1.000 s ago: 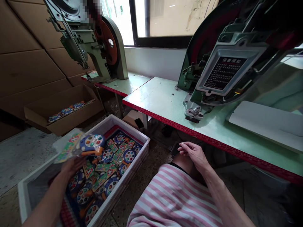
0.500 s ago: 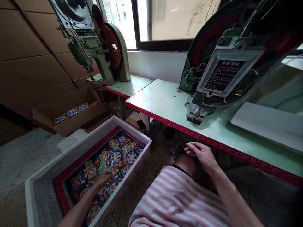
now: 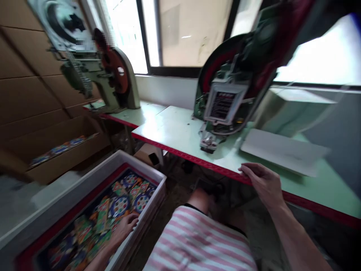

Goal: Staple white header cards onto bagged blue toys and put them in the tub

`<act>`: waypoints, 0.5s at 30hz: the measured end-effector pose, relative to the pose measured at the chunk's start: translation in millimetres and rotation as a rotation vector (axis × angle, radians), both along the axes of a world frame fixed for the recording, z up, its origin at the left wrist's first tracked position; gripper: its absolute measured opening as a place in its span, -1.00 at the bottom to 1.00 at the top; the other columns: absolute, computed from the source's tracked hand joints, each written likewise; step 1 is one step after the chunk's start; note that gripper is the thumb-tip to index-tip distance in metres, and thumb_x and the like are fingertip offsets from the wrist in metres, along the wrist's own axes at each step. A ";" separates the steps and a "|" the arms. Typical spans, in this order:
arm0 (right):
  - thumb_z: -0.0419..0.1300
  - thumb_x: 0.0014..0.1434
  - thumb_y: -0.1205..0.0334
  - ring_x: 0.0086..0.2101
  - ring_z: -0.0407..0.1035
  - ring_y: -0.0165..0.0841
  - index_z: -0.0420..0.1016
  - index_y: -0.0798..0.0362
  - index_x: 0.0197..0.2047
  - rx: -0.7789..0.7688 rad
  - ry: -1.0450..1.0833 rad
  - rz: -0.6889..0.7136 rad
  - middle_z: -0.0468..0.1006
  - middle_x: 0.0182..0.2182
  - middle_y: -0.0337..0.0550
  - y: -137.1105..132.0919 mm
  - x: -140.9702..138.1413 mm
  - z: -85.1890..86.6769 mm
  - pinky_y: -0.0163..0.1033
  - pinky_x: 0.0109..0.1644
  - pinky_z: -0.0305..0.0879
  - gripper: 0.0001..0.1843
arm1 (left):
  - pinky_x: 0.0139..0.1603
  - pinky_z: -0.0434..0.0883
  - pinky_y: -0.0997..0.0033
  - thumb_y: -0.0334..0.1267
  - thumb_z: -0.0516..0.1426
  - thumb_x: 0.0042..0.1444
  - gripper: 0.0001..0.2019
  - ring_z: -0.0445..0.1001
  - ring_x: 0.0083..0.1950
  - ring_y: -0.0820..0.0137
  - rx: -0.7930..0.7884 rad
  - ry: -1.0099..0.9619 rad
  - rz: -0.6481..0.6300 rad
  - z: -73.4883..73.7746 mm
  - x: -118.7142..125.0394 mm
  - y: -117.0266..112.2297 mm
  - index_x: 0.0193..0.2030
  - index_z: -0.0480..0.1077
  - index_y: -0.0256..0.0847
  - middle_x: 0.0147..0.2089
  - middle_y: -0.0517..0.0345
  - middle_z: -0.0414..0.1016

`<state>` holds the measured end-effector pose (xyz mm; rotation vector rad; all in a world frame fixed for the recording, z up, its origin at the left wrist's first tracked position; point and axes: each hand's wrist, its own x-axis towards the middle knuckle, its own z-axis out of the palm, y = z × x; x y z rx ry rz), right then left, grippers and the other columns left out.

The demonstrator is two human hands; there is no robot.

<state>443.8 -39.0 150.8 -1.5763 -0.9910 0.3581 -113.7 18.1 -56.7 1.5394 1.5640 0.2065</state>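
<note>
My left hand [image 3: 124,229] reaches down into a white crate [image 3: 84,180] on the floor and rests on colourful carded toy packs [image 3: 121,205] near the crate's right wall. Motion smears its fingers, so I cannot tell whether they grip a pack. My right hand [image 3: 263,182] hovers at the red front edge of the pale green table [image 3: 180,131], fingers loosely curved and apart, holding nothing. It is just in front of a white flat sheet [image 3: 282,150] that lies on the table.
A green press machine [image 3: 225,98] stands on the table ahead, a second one [image 3: 107,79] at the left. A cardboard box [image 3: 56,150] with more toy packs sits on the floor by stacked cartons. My lap in pink-striped cloth [image 3: 194,241] is below.
The view swung and blurred. My right hand rose from my knee to the table's red edge. My left hand put down the pack it held and stays low in the crate.
</note>
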 end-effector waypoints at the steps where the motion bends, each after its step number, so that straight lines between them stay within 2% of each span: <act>1: 0.37 0.14 -0.12 -0.35 0.57 -0.20 0.63 0.02 -0.15 0.047 -0.119 -0.089 0.68 -0.33 -0.09 -1.6 15.3 13.4 -0.11 -0.17 0.53 -0.62 | -0.17 0.56 0.28 0.22 0.04 0.06 -0.42 0.65 -0.11 0.06 0.014 -0.044 -0.028 2.4 13.0 9.1 -0.08 0.56 -0.23 -0.13 -0.07 0.67; 4: 0.29 0.23 -0.03 -0.16 0.54 -0.11 0.60 -0.01 -0.03 0.069 -0.588 -0.321 0.68 -0.15 -0.05 0.4 72.6 52.5 0.00 0.00 0.46 -0.66 | -0.14 0.57 0.29 0.27 0.13 0.02 -0.45 0.66 -0.12 0.06 0.113 -0.197 -0.106 19.0 65.0 37.6 -0.15 0.60 -0.15 -0.19 0.02 0.70; 7: 0.33 0.19 0.09 0.14 0.34 0.06 0.47 0.04 0.19 -0.113 -0.976 -0.472 0.54 0.15 0.07 9.6 128.9 75.8 0.14 0.19 0.27 -0.48 | -0.15 0.58 0.31 0.25 0.17 0.02 -0.50 0.67 -0.14 0.07 0.168 -0.293 -0.190 52.8 126.4 52.0 -0.16 0.62 -0.11 -0.25 0.10 0.72; 9: 0.36 0.15 0.17 0.20 0.25 0.10 0.41 0.06 0.26 -0.263 -1.109 -0.490 0.45 0.24 0.09 17.4 153.7 78.5 0.18 0.24 0.17 -0.38 | -0.13 0.59 0.33 0.24 0.17 0.03 -0.50 0.68 -0.11 0.07 0.165 -0.338 -0.255 79.0 161.6 51.2 -0.13 0.63 -0.10 -0.21 0.10 0.72; 11: 0.35 0.15 0.23 0.19 0.24 0.09 0.40 0.05 0.27 -0.371 -1.182 -0.456 0.44 0.26 0.07 23.6 165.7 73.8 0.18 0.24 0.12 -0.38 | -0.13 0.59 0.32 0.23 0.17 0.04 -0.50 0.68 -0.09 0.06 0.175 -0.351 -0.304 101.9 186.2 45.9 -0.12 0.64 -0.11 -0.19 0.08 0.72; 13: 0.31 0.18 0.27 0.19 0.24 0.07 0.41 0.05 0.26 -0.406 -1.226 -0.423 0.46 0.25 0.06 25.5 167.9 66.1 0.17 0.24 0.09 -0.43 | -0.07 0.60 0.29 0.22 0.16 0.03 -0.52 0.67 -0.04 0.03 0.217 -0.330 -0.323 118.8 199.0 39.8 -0.13 0.65 -0.07 -0.15 0.07 0.72; 15: 0.23 0.26 0.31 0.20 0.23 0.04 0.41 0.06 0.27 -0.361 -1.265 -0.419 0.47 0.24 0.05 21.7 163.9 58.0 0.16 0.27 0.05 -0.49 | 0.02 0.60 0.22 0.19 0.16 0.03 -0.57 0.63 0.05 -0.02 0.267 -0.283 -0.339 129.9 202.6 35.4 -0.11 0.66 0.04 -0.07 0.12 0.72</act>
